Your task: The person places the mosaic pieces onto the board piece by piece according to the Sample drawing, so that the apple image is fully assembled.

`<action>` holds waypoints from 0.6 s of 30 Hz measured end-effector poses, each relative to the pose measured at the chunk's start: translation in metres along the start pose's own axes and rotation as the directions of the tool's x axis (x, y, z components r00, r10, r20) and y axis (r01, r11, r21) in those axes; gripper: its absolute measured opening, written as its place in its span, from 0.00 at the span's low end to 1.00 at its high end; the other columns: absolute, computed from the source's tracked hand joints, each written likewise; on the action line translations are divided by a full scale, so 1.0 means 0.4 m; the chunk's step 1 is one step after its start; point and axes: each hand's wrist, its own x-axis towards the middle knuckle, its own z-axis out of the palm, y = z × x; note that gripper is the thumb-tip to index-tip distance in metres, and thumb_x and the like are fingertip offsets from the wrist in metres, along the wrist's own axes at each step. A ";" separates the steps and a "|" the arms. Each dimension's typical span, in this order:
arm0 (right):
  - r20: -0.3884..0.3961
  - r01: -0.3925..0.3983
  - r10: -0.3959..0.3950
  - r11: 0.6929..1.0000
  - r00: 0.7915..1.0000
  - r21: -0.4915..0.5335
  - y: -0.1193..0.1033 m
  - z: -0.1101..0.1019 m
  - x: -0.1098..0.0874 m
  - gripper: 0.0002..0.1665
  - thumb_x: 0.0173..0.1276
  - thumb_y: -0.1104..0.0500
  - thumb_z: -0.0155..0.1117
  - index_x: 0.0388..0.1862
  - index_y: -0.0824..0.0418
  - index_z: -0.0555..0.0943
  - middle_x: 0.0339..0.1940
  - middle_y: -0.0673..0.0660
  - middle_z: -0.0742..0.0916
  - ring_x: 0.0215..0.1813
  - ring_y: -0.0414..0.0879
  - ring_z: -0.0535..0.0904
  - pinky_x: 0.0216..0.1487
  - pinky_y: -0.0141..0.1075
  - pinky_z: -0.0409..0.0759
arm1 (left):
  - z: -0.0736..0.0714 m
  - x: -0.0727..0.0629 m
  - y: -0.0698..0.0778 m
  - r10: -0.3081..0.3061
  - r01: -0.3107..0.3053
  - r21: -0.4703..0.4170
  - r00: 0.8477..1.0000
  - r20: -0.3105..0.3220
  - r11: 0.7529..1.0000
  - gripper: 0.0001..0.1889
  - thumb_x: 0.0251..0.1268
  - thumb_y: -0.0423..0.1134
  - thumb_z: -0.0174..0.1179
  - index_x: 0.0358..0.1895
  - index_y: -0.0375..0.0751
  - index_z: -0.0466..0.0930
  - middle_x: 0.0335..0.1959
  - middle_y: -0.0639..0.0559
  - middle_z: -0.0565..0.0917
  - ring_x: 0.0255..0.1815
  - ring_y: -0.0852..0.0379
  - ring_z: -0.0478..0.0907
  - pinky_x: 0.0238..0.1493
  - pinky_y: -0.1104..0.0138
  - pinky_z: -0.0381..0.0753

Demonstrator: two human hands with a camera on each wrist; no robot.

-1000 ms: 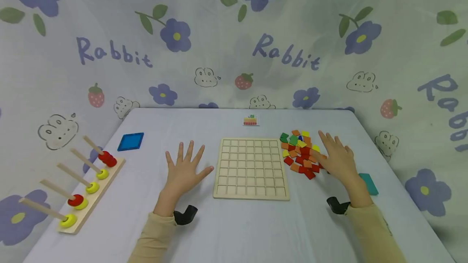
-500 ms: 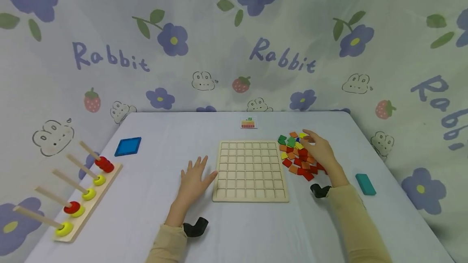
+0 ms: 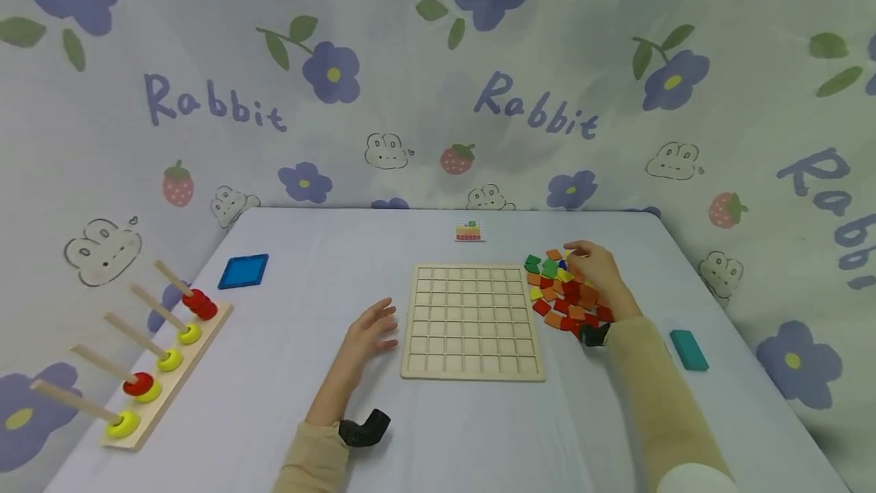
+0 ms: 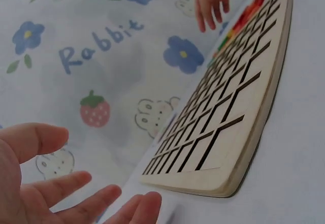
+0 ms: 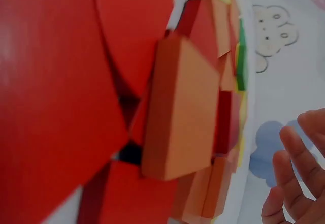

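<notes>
My left hand [image 3: 366, 337] hovers just left of a wooden grid board [image 3: 474, 322], its fingers spread loosely with nothing in them. The left wrist view shows those same relaxed fingers [image 4: 84, 203] beside the board's edge. Over the far side of a pile of small coloured tiles [image 3: 564, 303] is my right hand [image 3: 595, 268], fingers bent loosely downward. The right wrist view has its fingers [image 5: 297, 158] apart from the tiles and holding nothing visible. Red, orange, yellow and green tiles lie overlapping; a small blue one [image 3: 563, 265] sits among them.
A picture card [image 3: 470, 230] lies behind the board. On the left are a blue tray [image 3: 243, 271] and a wooden peg stand [image 3: 181, 371] with red and yellow rings. A teal block [image 3: 689, 350] lies at right. Patterned cloth hangs behind the table.
My right hand has moved left from the pile's right side to over its far part, fingers bending. My left hand has shifted right toward the board, its spread fingers relaxing.
</notes>
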 end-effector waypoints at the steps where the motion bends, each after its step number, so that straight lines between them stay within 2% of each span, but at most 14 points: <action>1: 0.009 0.010 -0.010 0.999 1.000 -0.051 0.003 0.004 0.007 0.25 0.69 0.59 0.47 0.63 0.63 0.69 0.56 0.67 0.75 0.51 0.59 0.72 0.49 0.47 0.73 | -0.001 0.000 -0.006 -0.014 0.014 -0.014 1.000 0.007 1.000 0.27 0.67 0.37 0.51 0.67 0.35 0.60 0.65 0.34 0.65 0.57 0.40 0.70 0.47 0.58 0.77; 3: 0.035 0.030 -0.025 0.988 0.999 -0.150 0.010 0.010 0.019 0.24 0.67 0.61 0.47 0.62 0.64 0.70 0.56 0.68 0.74 0.50 0.59 0.71 0.47 0.47 0.73 | -0.003 0.001 -0.017 -0.034 0.035 -0.033 0.999 0.028 0.999 0.27 0.65 0.35 0.52 0.68 0.36 0.60 0.66 0.34 0.64 0.57 0.41 0.70 0.47 0.58 0.77; 6: 0.058 0.036 -0.024 0.972 0.998 -0.231 0.025 0.000 0.032 0.24 0.66 0.64 0.47 0.61 0.65 0.70 0.56 0.70 0.74 0.51 0.61 0.71 0.50 0.51 0.71 | 0.009 0.024 -0.022 -0.035 0.037 -0.020 0.997 0.071 0.999 0.28 0.65 0.35 0.53 0.68 0.37 0.60 0.66 0.34 0.63 0.57 0.42 0.71 0.47 0.58 0.77; 11: 0.101 0.033 -0.009 0.970 0.995 -0.240 0.037 -0.006 0.046 0.23 0.65 0.66 0.48 0.60 0.66 0.72 0.54 0.72 0.75 0.52 0.63 0.70 0.54 0.54 0.69 | 0.017 0.045 -0.031 -0.036 0.033 0.053 0.998 0.061 0.998 0.27 0.63 0.34 0.55 0.66 0.37 0.63 0.64 0.35 0.66 0.56 0.43 0.73 0.44 0.59 0.79; 15: 0.137 0.060 -0.028 0.970 0.990 -0.235 0.035 0.003 0.056 0.23 0.63 0.68 0.49 0.58 0.67 0.74 0.52 0.71 0.75 0.48 0.61 0.70 0.52 0.52 0.71 | 0.011 0.045 -0.038 -0.057 0.051 0.120 0.997 0.047 0.991 0.27 0.59 0.32 0.57 0.64 0.36 0.66 0.61 0.35 0.70 0.56 0.42 0.73 0.42 0.59 0.79; 18: 0.167 0.086 -0.042 0.959 0.985 -0.269 0.030 0.012 0.065 0.23 0.61 0.69 0.49 0.57 0.66 0.75 0.50 0.70 0.75 0.46 0.59 0.70 0.51 0.52 0.70 | 0.003 0.039 -0.043 -0.071 0.064 0.153 0.997 0.042 0.986 0.27 0.59 0.32 0.58 0.63 0.36 0.67 0.59 0.36 0.71 0.54 0.43 0.74 0.41 0.59 0.80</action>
